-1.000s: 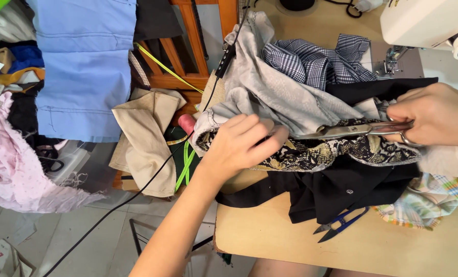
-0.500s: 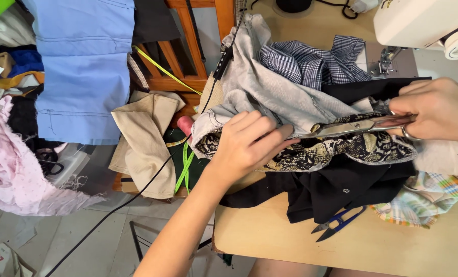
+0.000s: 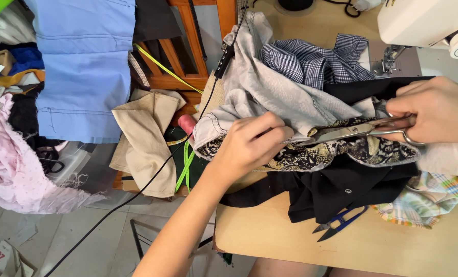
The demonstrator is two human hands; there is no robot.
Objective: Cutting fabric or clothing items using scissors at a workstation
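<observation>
Scissors (image 3: 359, 131) sit gripped in your right hand (image 3: 436, 110), blades lying across the patterned black-and-cream fabric (image 3: 336, 154) on the table (image 3: 393, 246). Your left hand (image 3: 249, 146) pinches that fabric's edge (beside the grey garment (image 3: 270, 95)). Small blue snips (image 3: 339, 224) lie near the table's front.

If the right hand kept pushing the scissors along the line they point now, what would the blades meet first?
The right hand aims the large scissors leftward over the patterned fabric. The tips sit close to the left hand, whose fingers pinch that fabric, so they would likely meet those fingers first; depth is unclear.
</observation>
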